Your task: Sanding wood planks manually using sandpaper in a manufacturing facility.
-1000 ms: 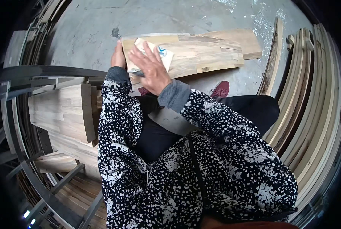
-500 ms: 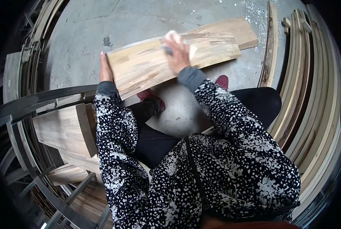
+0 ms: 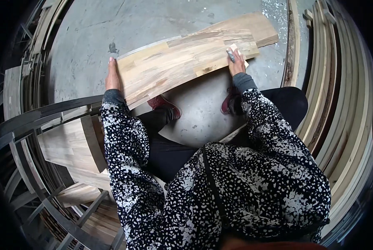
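Though streaked, the board (image 3: 165, 62) looks pale

Black-and-white speckled jacket (image 3: 253, 183), grey cuffs (image 3: 243, 82)

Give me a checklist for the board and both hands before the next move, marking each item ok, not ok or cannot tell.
1. Left hand against the left end of the board: ok.
2. Right hand near the board's right end: ok.
3. Right hand empty: not ok, it holds a pale sheet.
4. Second board in full view: not ok, the first board hides part of it.
5. Left shoe clear of the board: cannot tell, they meet in this view.
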`<control>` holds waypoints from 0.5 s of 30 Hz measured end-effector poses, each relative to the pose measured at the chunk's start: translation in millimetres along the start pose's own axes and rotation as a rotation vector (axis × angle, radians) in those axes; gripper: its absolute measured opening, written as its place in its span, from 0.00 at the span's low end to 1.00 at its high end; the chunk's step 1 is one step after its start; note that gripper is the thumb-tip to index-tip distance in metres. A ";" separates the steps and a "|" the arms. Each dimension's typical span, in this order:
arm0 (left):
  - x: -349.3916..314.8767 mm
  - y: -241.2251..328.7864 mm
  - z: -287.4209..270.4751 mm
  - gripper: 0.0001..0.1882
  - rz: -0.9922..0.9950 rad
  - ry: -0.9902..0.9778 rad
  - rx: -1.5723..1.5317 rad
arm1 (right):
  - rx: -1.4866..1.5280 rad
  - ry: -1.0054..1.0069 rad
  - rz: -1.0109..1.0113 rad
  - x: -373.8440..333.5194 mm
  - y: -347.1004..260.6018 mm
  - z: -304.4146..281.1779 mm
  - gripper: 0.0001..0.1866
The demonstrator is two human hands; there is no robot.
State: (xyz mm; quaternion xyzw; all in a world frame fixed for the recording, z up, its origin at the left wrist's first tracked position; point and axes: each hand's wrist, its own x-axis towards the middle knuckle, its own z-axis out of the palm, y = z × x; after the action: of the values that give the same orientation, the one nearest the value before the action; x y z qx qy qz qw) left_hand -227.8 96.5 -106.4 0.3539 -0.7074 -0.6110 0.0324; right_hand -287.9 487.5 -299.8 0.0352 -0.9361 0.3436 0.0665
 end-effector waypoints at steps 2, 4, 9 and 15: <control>-3.7 -2.1 -0.2 0.43 0.032 0.018 0.013 | 0.197 0.114 -0.206 -21.5 -52.5 12.3 0.24; 1.7 -5.9 -18.4 0.44 -0.044 -0.052 -0.051 | 0.229 -0.070 -0.362 -48.7 -149.7 -3.5 0.28; 37.5 -30.8 -40.8 0.41 -0.046 -0.147 -0.058 | 0.053 -0.334 -0.644 -47.8 -200.4 -17.3 0.35; 48.9 -25.1 -31.5 0.41 -0.054 -0.075 0.101 | 0.100 -0.082 -0.150 34.7 -17.8 9.0 0.28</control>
State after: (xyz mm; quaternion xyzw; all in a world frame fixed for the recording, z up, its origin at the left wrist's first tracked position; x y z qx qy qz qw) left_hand -237.8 43.5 -139.7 0.3509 -0.7284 -0.5877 -0.0284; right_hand -321.1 467.5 -290.1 0.1223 -0.9146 0.3820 0.0517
